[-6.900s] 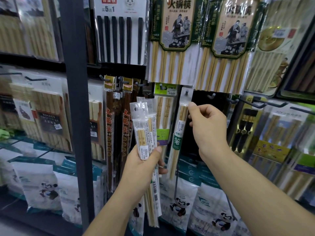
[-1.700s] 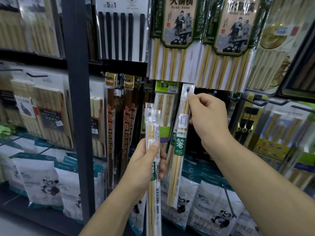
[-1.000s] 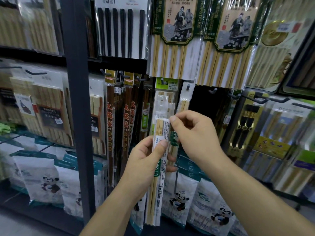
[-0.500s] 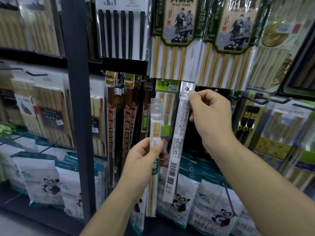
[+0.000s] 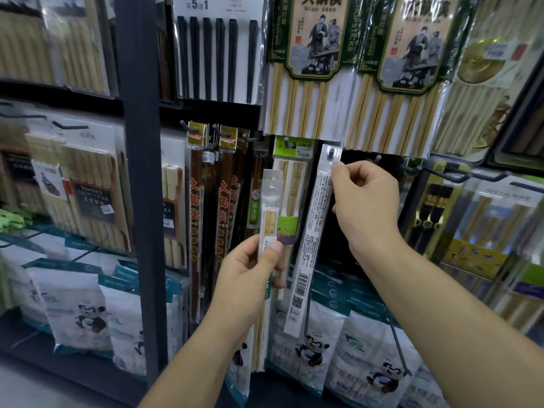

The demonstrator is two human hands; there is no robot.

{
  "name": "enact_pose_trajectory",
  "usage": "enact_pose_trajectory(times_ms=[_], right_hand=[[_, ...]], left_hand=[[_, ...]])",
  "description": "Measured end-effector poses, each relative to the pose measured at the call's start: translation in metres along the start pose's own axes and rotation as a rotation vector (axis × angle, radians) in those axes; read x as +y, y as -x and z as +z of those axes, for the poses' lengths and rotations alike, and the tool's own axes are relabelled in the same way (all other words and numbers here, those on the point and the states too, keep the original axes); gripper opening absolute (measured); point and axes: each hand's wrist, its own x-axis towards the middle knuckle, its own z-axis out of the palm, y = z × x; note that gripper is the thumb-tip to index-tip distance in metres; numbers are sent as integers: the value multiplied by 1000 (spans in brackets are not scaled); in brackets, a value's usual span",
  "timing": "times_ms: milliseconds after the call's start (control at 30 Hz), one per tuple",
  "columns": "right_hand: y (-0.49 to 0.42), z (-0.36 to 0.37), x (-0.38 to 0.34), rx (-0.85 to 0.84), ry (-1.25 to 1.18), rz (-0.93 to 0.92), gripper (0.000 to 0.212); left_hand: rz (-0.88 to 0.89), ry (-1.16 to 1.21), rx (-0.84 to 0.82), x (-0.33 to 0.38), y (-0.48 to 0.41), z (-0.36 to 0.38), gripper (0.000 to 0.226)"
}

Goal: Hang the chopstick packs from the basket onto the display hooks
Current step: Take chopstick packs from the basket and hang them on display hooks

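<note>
My left hand point(image 5: 250, 278) grips a narrow clear pack of bamboo chopsticks point(image 5: 266, 213) upright in front of the shelf; there may be two packs stacked. My right hand point(image 5: 363, 201) pinches the top of another slim pack point(image 5: 309, 245), back side out with a barcode showing. That pack's hang hole sits on the tip of a black display hook point(image 5: 332, 153), and it hangs down slanting to the left. The basket is out of view.
A dark upright post point(image 5: 139, 172) stands left of my hands. Brown chopstick packs point(image 5: 203, 219) and a green-labelled pack point(image 5: 291, 178) hang on neighbouring hooks. Large bamboo packs point(image 5: 312, 69) hang above. Empty hook tips point(image 5: 412, 169) jut out at right. Panda-print bags point(image 5: 312, 348) fill the lower shelf.
My right hand took one pack from my left hand, lifted it up and right, and set its hole on the hook. My left hand stayed nearly still with what it holds.
</note>
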Motion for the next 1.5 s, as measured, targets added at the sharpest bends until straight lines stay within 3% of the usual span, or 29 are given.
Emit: enact_pose_trajectory(times_ms=[200, 433, 600, 967, 1500], right_hand=[[8, -7, 7, 19, 11, 6, 38], [36, -6, -3, -221, -28, -55, 30], [39, -8, -6, -257, -17, -76, 26], [8, -6, -13, -42, -66, -19, 27], [7, -5, 0, -1, -35, 62, 35]], left_hand=[[5, 120, 5, 3, -1, 5, 37], [20, 149, -14, 4, 2, 11, 21], [29, 198, -17, 5, 3, 15, 16], [56, 62, 71, 4, 3, 19, 11], [27, -2, 88, 10, -3, 12, 15]])
